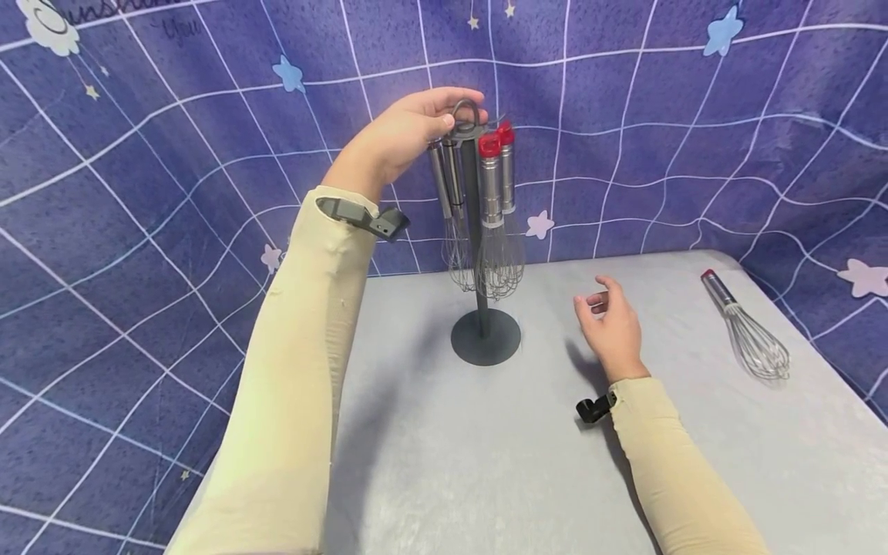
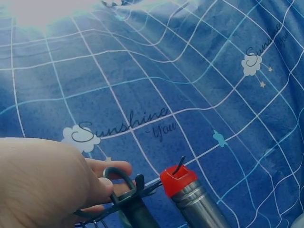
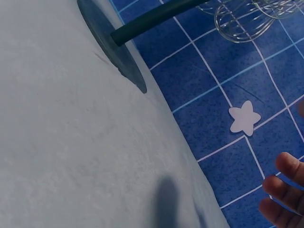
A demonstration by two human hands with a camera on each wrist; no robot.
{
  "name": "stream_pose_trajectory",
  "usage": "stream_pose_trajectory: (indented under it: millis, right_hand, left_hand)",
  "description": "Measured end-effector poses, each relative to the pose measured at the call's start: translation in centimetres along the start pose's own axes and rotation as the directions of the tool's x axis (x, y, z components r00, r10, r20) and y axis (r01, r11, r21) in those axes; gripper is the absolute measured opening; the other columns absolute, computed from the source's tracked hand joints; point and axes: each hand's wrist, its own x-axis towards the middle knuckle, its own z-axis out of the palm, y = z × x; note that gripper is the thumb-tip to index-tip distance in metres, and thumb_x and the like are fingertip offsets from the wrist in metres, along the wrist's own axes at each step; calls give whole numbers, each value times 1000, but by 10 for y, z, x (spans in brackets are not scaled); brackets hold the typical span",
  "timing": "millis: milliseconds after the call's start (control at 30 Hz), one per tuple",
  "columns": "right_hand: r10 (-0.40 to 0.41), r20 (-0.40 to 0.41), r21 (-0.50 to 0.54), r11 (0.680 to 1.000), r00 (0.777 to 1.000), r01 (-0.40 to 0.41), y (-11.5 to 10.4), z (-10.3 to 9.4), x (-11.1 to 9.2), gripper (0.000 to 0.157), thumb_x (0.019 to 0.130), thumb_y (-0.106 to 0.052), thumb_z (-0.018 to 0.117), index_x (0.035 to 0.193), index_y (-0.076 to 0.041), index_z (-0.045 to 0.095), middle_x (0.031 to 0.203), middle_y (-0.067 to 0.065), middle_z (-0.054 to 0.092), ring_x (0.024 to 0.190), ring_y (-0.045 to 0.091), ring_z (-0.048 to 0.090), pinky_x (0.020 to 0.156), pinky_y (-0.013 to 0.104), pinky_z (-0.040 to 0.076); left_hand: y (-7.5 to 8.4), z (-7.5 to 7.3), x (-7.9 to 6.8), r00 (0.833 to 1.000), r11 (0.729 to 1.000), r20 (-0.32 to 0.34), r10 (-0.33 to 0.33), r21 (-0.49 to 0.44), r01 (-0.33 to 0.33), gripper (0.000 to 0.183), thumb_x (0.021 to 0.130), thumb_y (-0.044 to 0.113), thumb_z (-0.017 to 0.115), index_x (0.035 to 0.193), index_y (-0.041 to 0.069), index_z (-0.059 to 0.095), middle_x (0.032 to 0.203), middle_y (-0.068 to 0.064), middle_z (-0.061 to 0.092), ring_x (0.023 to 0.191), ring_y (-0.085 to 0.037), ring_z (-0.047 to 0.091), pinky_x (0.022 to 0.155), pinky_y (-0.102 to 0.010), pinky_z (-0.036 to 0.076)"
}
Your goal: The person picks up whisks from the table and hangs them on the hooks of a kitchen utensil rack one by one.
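My left hand (image 1: pixel 409 127) is at the top of a dark metal hanging stand (image 1: pixel 474 231), thumb and fingers pinching around its ring (image 2: pixel 118 178). Whisks hang from the stand's hooks. On its right side is a whisk (image 1: pixel 492 185) with a red handle end, and another red-ended one hangs just behind. More whisks (image 1: pixel 441 181) hang beneath my left hand. My right hand (image 1: pixel 613 327) hovers over the table right of the stand, fingers loosely bent and holding nothing; only some of its fingertips (image 3: pixel 278 199) show in the right wrist view.
A loose whisk (image 1: pixel 752 335) with a red end lies at the table's right side. The stand's round base (image 1: pixel 486 351) rests on the grey-white table (image 1: pixel 499 462). Behind hangs a blue curtain (image 1: pixel 624 154) with a grid and stars.
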Motion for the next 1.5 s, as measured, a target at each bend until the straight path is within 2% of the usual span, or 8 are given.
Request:
stream_pose_trajectory:
  millis: [200,500,900,1167,1500]
  right_hand:
    - [-8,-22,2,1000,1000,8,2,-1,1,54,96,-40,64,141,-12,53,102,9,72,93,32,68,78,49,48]
    - [-10,-32,8,1000,999,10,3,-4,2,52,96,-41,64,138,-12,55,100,10,73,91,31,68,78,48,48]
    - [5,-31,13,1000,1000,-4,4,-6,3,51,97,-39,63,138,-11,55,100,10,73,90,31,68,77,45,47]
    - [2,-38,9,1000,999,-2,5,-5,2,50,97,-39,64,137,-10,56,99,11,73,89,31,68,76,45,47]
    - [9,-26,13,1000,1000,-9,4,-6,2,50,97,-40,64,138,-12,56,100,9,73,90,30,68,78,45,47]
  left_hand:
    - [0,-5,3,999,1000,39,11,21,-12,45,108,6,36,150,16,49,145,1,57,136,-9,46,118,-32,23]
    - [-3,-19,7,986,990,154,72,110,-89,43,108,7,39,149,18,50,146,-1,56,137,-9,46,117,-30,25]
    - [0,-22,8,974,984,204,93,128,-121,43,107,5,40,149,14,50,147,-5,55,138,-12,46,116,-29,31]
    - [-1,-22,8,978,981,195,79,158,-110,43,108,8,40,150,16,49,148,-3,54,138,-12,46,117,-29,29]
    - [0,-17,3,989,977,139,50,198,-77,43,109,13,39,149,23,49,146,1,55,136,-9,46,117,-29,27]
